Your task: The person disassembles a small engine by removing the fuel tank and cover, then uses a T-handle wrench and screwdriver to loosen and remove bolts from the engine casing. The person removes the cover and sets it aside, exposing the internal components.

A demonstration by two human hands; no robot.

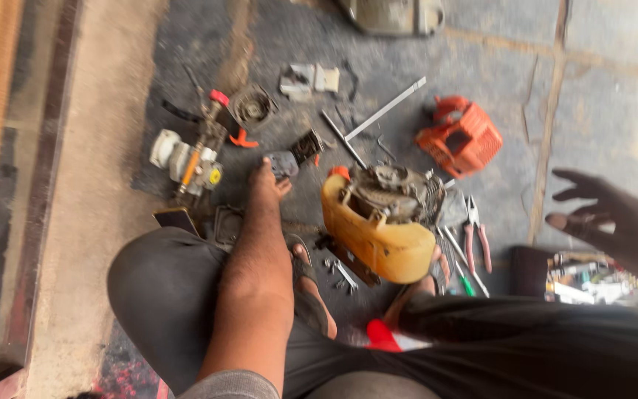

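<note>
I sit on the floor with knees apart. My left hand reaches forward and closes on a small dark grey part lying on the ground. My right hand hovers in the air at the right with fingers spread, holding nothing. Between my feet stands a yellow engine body with its dark metal motor exposed on top.
An orange plastic cover lies beyond the engine. A carburettor assembly with a red knob, a long metal rod, red-handled pliers, screwdrivers and loose bolts lie scattered. A box of tools sits at the right.
</note>
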